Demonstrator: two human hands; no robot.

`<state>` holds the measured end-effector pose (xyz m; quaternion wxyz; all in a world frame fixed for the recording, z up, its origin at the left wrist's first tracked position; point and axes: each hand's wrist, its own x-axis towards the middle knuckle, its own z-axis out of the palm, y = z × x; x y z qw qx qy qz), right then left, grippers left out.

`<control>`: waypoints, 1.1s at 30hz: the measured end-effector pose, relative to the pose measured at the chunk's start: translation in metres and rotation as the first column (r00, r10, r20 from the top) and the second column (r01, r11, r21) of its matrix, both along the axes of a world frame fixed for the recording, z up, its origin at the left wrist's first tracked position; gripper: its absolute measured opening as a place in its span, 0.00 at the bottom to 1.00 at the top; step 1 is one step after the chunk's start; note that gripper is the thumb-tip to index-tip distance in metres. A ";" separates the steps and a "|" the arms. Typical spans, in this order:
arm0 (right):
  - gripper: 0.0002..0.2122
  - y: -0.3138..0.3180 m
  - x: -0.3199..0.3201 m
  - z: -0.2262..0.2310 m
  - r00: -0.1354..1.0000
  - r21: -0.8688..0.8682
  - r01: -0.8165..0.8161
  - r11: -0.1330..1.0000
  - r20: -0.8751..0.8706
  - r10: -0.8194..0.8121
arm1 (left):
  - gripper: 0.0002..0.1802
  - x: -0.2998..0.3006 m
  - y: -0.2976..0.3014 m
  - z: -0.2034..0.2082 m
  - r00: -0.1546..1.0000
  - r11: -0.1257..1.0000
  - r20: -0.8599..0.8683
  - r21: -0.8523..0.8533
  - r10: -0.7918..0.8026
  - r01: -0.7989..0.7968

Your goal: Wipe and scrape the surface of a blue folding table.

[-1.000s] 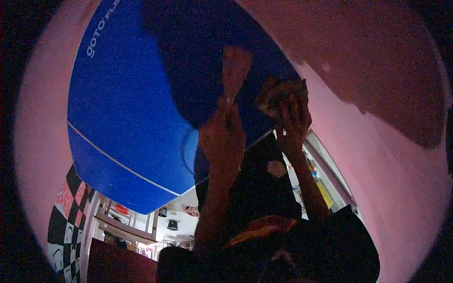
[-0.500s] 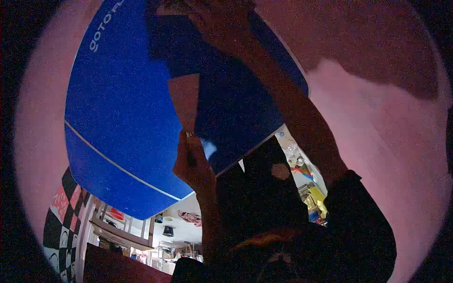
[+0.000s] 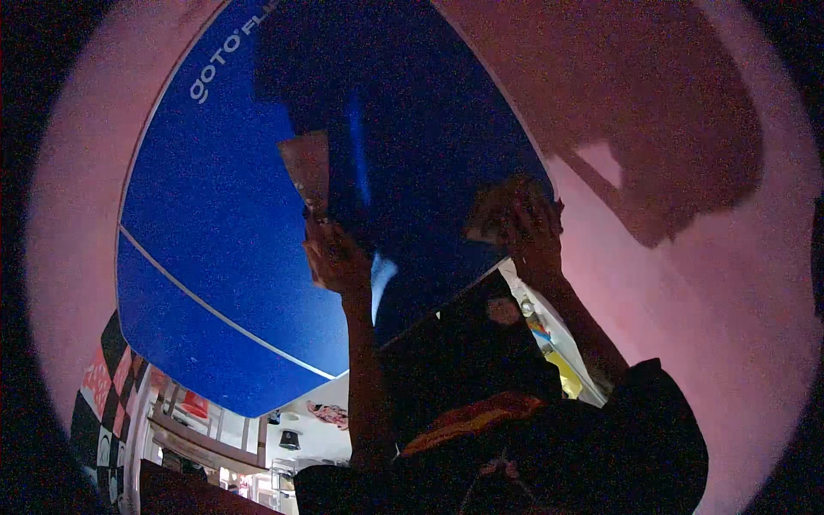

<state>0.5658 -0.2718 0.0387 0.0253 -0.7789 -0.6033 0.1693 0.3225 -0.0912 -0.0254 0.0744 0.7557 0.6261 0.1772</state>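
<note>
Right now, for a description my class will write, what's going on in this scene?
A person is working over a blue tabletop, much of it in shadow. Their left hand holds a flat, tapered piece, its wider end pointing away from the body. Their right hand is at a dim brownish thing near the right edge; it's too dark to tell what that is.

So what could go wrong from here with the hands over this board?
The flat tapered piece, held by its narrow end in the left hand, could slip. The brown piece in the right hand, near the edge of the blue board, might drop off. Shadow over the board's right side could hide a slip.
</note>
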 end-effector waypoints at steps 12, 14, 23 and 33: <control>0.18 0.352 0.054 -0.041 0.968 0.635 -0.244 0.733 0.201 0.149 | 0.19 0.008 0.015 0.003 0.995 0.998 -0.099 -0.054 0.010 -0.015; 0.18 0.365 0.052 -0.054 0.971 0.614 -0.239 0.752 0.171 0.169 | 0.18 0.001 0.014 -0.007 0.994 0.995 -0.098 0.087 -0.040 0.049; 0.18 0.166 0.039 -0.075 0.976 0.452 -0.096 0.887 -0.131 0.173 | 0.14 -0.002 0.002 -0.035 0.891 0.971 0.387 -0.119 0.237 -0.207; 0.21 0.201 0.024 0.014 0.969 0.284 -0.162 0.945 -0.136 0.207 | 0.13 0.015 0.013 0.008 1.000 0.998 0.008 0.062 0.002 -0.003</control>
